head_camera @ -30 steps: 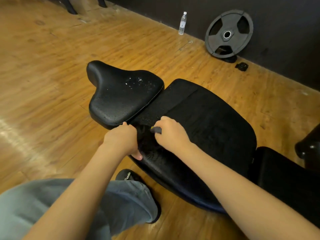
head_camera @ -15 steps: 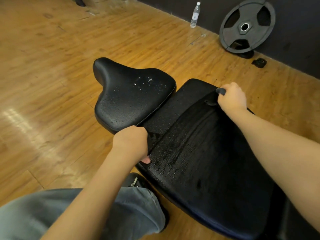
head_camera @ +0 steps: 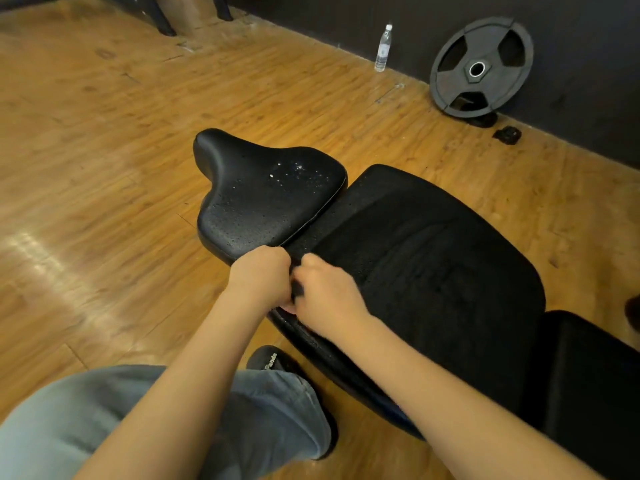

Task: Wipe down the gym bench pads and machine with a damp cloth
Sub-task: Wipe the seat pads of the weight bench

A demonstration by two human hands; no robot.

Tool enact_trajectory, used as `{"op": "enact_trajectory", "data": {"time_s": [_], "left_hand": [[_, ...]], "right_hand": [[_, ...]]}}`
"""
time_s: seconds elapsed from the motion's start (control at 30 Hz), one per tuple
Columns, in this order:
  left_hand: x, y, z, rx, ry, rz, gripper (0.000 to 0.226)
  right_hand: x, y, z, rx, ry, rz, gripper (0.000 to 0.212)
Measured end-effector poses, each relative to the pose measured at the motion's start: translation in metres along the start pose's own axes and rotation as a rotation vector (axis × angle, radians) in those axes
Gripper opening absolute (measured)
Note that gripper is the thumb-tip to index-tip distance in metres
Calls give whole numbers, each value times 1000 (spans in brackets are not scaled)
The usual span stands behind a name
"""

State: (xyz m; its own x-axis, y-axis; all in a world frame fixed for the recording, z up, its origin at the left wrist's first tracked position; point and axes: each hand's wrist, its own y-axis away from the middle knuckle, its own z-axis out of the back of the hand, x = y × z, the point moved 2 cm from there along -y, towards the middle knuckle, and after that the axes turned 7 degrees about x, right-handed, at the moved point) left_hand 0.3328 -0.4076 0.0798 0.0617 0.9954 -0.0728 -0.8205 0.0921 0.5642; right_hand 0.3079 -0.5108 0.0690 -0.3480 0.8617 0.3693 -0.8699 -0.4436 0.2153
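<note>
Black pad (head_camera: pixel 433 271); hands (head_camera: pixel 294 285) hide dark cloth.

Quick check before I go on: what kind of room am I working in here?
Most likely a gym: a weight plate leans against the dark wall, a padded bench seat and back pad sit on wood flooring, with a water bottle nearby.

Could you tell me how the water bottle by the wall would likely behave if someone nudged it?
The bottle stands upright, tall and narrow on a small base, so it would probably tip easily. It is round, so once down it would likely roll across the smooth wooden floor. It looks like thin clear plastic, probably light; its fill level cannot be told.
</note>
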Motion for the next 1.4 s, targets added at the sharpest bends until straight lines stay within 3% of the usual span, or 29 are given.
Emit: {"op": "enact_trajectory", "data": {"time_s": [0.2,0.33,0.53,0.67,0.73,0.87,1.13,1.27,1.4], "left_hand": [[8,8,-8,2,72,-72,59],[14,9,-7,138,70,-31,77],[21,5,-1,195,-24,-53,97],[23,-3,-5,192,-69,-74,108],[19,-7,-6,134,-30,-103,105],[7,-15,-5,74,57,-92,100],[5,-19,-6,64,-19,-68,104],[4,-22,-7,85,-22,-42,105],[1,-24,-2,95,-34,10,93]], "right_hand": [[-1,9,0,60,-51,94,23],[-3,9,-4,32,7,133,20],[0,7,-7,9,83,435,11],[-5,2,-9,17,42,550,30],[-17,-11,-2,23,69,479,28],[-81,-58,29,-71,147,151,18],[-195,-117,100,-276,195,-402,28],[-190,-118,94,-349,274,-453,25],[-142,-99,67,-263,229,-253,29]]}}
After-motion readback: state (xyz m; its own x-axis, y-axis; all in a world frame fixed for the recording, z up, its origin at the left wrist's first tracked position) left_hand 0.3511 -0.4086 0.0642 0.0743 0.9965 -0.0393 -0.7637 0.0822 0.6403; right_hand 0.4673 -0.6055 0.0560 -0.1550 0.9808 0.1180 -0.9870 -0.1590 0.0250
